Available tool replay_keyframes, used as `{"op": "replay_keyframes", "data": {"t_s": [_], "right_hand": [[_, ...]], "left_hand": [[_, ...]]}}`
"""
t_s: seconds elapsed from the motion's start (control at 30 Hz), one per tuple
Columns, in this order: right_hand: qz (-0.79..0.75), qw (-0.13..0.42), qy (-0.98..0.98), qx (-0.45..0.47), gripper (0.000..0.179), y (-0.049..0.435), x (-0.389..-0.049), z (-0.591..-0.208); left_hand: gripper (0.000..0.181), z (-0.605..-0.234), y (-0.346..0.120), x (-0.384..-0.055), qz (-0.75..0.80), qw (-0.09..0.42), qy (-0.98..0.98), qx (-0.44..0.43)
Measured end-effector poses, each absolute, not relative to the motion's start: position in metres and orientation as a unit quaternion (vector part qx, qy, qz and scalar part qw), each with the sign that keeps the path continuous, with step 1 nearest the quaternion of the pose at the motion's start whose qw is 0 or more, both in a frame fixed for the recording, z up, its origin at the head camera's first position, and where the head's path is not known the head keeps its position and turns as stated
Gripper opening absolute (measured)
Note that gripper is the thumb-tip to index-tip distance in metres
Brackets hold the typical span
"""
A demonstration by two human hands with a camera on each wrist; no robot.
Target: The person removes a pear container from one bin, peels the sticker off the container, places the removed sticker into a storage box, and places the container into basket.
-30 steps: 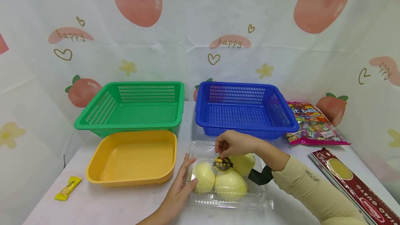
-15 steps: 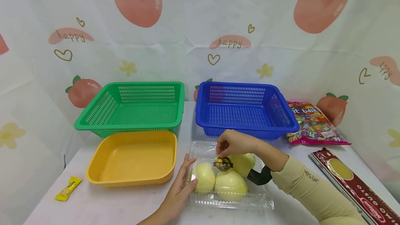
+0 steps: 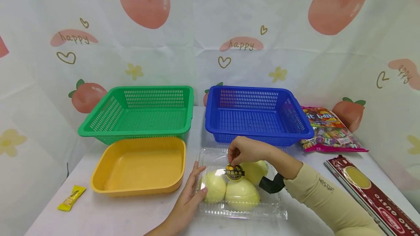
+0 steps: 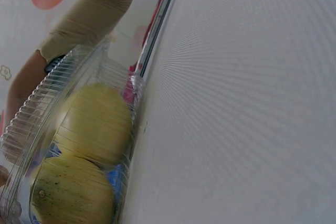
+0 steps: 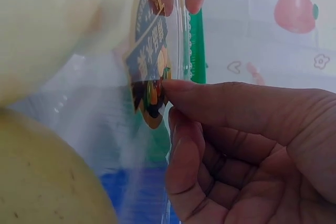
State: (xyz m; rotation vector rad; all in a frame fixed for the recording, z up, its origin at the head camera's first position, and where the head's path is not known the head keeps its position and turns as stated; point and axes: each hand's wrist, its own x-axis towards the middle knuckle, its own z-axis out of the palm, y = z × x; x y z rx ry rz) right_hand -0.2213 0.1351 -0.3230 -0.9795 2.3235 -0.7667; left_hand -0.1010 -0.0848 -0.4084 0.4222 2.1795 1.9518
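A clear plastic clamshell box [image 3: 242,212] holds three pale yellow fruits [image 3: 242,195], with a black and gold sticker [image 3: 234,173] on its lid. My right hand [image 3: 249,150] pinches the sticker's far edge between thumb and curled index finger. Close up in the right wrist view, the thumb lies on the sticker [image 5: 149,53] and that edge looks slightly lifted. Against the box's left side rests my left hand [image 3: 187,199], its fingers extended along the wall and the thumb over the near corner. In the left wrist view the fruits [image 4: 94,124] show through the ribbed wall.
Behind the box stands a blue basket [image 3: 259,134], with a green basket [image 3: 137,133] to its left. A yellow tub [image 3: 139,166] and a small yellow packet [image 3: 72,197] lie left. At right are a candy bag [image 3: 331,130] and a long dark red package [image 3: 374,196].
The sticker's left end shifts slightly and looks a little lifted. My right hand has moved only very slightly; my left hand and the box stay in place.
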Motion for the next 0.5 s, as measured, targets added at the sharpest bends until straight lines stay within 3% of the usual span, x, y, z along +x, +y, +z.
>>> {"op": "replay_keyframes", "data": {"t_s": [0.5], "right_hand": [[-0.249, 0.245, 0.859, -0.374, 0.005, 0.1304, -0.2186, -0.3187]], "left_hand": [[0.05, -0.4093, -0.0847, -0.1004, 0.661, 0.09, 0.731, 0.144]]}}
